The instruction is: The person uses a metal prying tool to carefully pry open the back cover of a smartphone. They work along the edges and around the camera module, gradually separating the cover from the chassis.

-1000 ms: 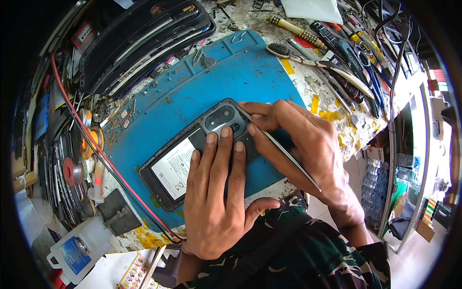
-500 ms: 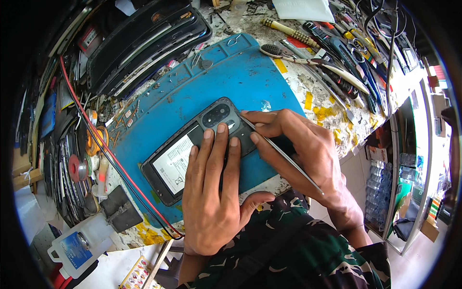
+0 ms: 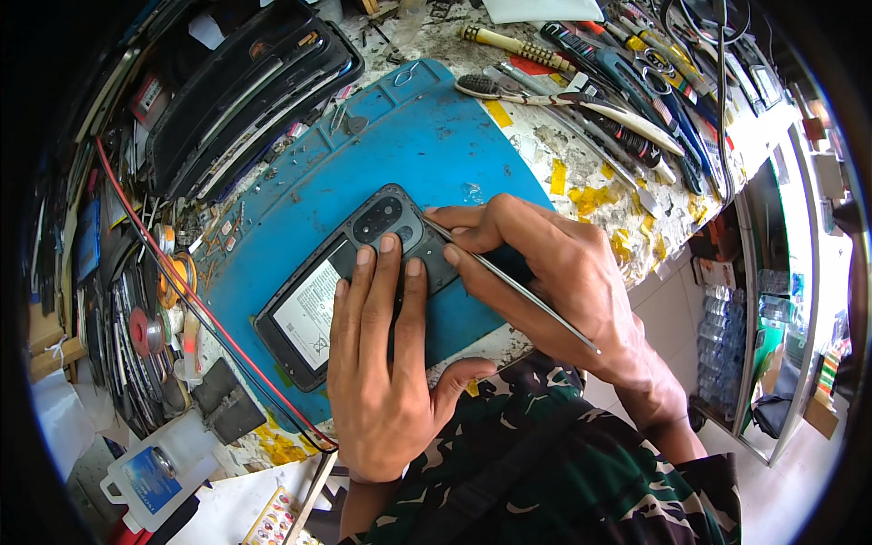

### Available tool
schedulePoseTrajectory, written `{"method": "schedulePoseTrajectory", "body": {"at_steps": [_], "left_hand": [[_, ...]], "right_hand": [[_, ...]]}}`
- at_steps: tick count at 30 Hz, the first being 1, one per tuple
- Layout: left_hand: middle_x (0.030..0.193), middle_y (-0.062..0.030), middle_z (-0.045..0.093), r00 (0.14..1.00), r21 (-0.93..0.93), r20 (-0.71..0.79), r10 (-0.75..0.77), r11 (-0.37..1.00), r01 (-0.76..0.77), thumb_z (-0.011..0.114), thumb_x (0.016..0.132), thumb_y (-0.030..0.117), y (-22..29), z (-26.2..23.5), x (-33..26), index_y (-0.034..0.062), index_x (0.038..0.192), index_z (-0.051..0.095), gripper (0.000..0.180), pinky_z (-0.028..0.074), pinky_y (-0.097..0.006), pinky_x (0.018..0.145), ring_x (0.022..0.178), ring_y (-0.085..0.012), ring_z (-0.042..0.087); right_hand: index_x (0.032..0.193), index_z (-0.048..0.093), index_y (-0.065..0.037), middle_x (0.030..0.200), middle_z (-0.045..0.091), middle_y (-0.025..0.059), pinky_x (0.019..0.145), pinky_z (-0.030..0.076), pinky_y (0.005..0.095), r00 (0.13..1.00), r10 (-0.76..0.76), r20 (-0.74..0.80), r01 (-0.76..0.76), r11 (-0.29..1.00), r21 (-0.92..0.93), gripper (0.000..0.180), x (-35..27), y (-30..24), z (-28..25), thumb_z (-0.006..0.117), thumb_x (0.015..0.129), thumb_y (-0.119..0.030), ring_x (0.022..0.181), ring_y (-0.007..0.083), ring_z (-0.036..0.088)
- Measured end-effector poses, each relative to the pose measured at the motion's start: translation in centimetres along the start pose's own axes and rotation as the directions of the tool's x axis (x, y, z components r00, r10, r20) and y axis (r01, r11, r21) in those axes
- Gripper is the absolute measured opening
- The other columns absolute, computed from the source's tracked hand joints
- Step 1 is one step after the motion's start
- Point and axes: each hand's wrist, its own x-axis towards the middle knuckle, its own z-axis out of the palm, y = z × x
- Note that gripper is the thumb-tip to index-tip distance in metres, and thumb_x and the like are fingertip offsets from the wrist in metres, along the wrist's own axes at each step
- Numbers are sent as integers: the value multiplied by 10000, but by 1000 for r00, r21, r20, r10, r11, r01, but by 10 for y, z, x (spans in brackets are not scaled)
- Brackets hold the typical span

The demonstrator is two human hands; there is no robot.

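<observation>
A dark smartphone [image 3: 313, 304] lies back-side up and opened on a blue work mat [image 3: 427, 154], its white-labelled battery and camera block showing. My left hand [image 3: 381, 363] lies flat over the phone's lower half, fingers spread and pressing it down. My right hand [image 3: 554, 272] grips thin metal tweezers [image 3: 509, 282], whose tips touch the phone's upper edge beside the camera block.
Several screwdrivers, brushes and pliers [image 3: 618, 100] crowd the stained bench at the back right. A black tray [image 3: 245, 91] sits at the back left, with a red cable [image 3: 182, 291] running along the mat's left edge. A plastic bottle [image 3: 154, 463] stands at the lower left.
The view has shifted slightly. My left hand's fingers have slid a little along the phone, and the tweezers stay at the phone's upper edge.
</observation>
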Motion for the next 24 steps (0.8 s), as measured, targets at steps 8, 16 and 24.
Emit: {"method": "schedulePoseTrajectory", "body": {"at_steps": [8,16,24], "left_hand": [[1509,-276,512,1000,-9,16,5,1000,-5,532,924,719,0,-2,2,-44,1439,547,921,418,-602,1126,1423,-460,475],[1504,-275,519,999,-10,36,1,1000,-1,503,935,730,-1,-4,1,-50,1431,552,925,420,-609,1121,1420,-463,478],[1461,-287,558,999,25,43,3,1000,-5,455,934,766,0,-4,2,-67,1395,582,961,433,-595,1115,1393,-473,508]], "right_hand": [[1015,625,22,1131,745,181,813,605,394,995,-99,-4,99,994,-37,121,1,6,6,703,943,-36,942,341,750],[986,634,15,1127,746,183,791,612,379,993,-117,1,117,992,-43,120,-2,5,3,728,912,2,950,311,751],[956,653,16,1138,746,186,754,610,374,985,-167,-45,167,986,-10,114,2,7,5,747,892,13,892,293,744]]}}
